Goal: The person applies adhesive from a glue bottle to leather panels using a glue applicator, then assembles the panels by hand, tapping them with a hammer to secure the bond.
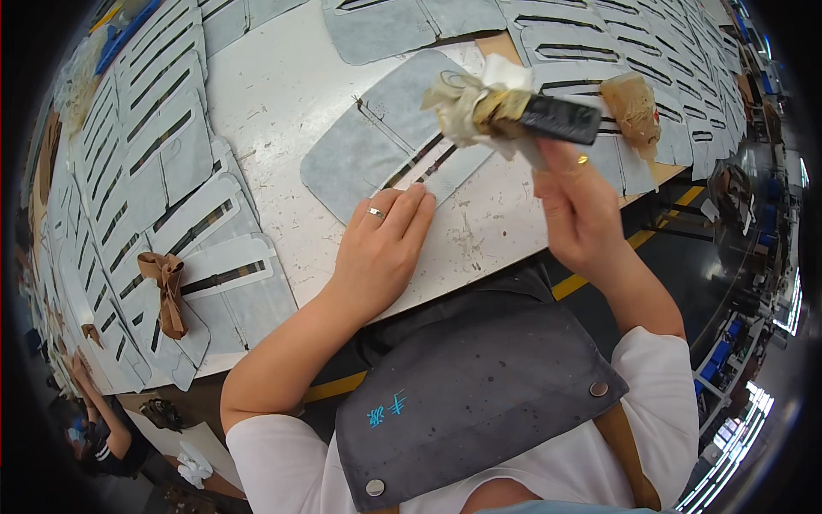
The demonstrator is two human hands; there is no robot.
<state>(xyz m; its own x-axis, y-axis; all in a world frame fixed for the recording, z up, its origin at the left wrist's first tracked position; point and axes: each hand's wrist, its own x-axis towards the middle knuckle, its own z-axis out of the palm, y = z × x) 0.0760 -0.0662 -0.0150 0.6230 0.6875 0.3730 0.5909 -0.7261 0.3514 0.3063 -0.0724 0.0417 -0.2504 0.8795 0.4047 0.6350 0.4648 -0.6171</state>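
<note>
My left hand [384,244] lies palm down with fingers stretched out on the lower edge of a grey, rounded fabric panel [341,163]. Its fingertips touch a white strip beside the panel's dark slot. Above the table, to the right, my right hand [578,210] is closed on a tool with a black block end [561,119] and a bulky, yellow-stained cloth wrapping [488,107]. The tool's exact kind cannot be made out, and its grip is partly hidden by my fingers. Its wrapped end hangs over the panel's right part.
Overlapping grey panels with dark slots spread along the left [163,111] and far right [599,43] of the white table [274,94]. A brown twisted wrap [167,291] lies on the left panels, a tan wrapped bundle [632,111] on the right. Another person's arm [107,411] shows lower left.
</note>
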